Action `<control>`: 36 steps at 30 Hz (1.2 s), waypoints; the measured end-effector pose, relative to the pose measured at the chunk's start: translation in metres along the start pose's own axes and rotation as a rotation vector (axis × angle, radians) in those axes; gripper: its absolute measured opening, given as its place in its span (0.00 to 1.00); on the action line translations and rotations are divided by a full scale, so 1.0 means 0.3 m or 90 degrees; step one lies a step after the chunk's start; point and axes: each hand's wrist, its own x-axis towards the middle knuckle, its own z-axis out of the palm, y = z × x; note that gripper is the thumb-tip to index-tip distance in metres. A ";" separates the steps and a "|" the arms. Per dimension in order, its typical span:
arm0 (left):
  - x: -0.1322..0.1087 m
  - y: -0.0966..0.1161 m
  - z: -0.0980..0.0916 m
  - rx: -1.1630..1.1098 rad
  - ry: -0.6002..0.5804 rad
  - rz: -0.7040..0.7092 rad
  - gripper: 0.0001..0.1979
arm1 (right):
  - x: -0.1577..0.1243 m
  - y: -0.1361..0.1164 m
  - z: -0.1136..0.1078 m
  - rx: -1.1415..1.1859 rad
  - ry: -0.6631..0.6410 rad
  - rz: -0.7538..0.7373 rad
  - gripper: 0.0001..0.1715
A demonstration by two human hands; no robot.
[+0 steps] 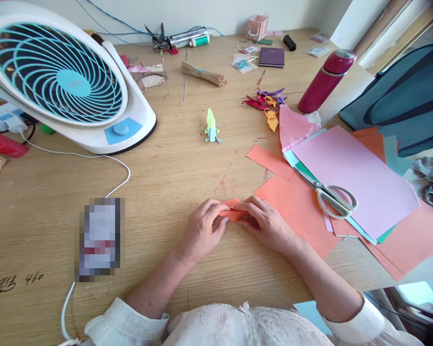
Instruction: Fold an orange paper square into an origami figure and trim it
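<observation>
A small folded piece of orange paper (pixel 233 209) lies on the wooden table (pixel 173 182) between my two hands. My left hand (pixel 204 227) pinches its left end with curled fingers. My right hand (pixel 261 220) presses and grips its right end, fingers closed over it. Most of the paper is hidden under my fingers. A finished green and yellow paper figure (pixel 211 127) stands farther back at the table's middle.
A white and teal fan (pixel 63 79) stands back left, its white cable (pixel 94 158) running to a phone (pixel 100 239). Sheets of coloured paper (pixel 346 178) with scissors (pixel 330 194) lie right. A red flask (pixel 324 81), paper scraps (pixel 267 103) and sticks (pixel 204 73) lie behind.
</observation>
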 end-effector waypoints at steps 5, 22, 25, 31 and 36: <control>-0.003 0.011 -0.003 -0.011 0.033 0.019 0.15 | 0.002 -0.002 -0.001 0.005 0.003 0.005 0.18; -0.022 0.044 -0.030 -0.012 0.015 0.169 0.22 | -0.004 -0.020 0.014 -0.062 0.072 -0.007 0.14; -0.013 0.045 -0.053 0.019 0.132 0.127 0.16 | -0.005 -0.017 0.010 -0.078 0.061 -0.024 0.13; 0.012 0.023 -0.061 -0.019 0.194 0.006 0.08 | -0.010 -0.011 0.005 -0.047 0.060 -0.037 0.18; 0.015 0.003 -0.026 -0.029 0.075 0.041 0.09 | -0.004 -0.011 0.004 -0.017 0.075 -0.008 0.11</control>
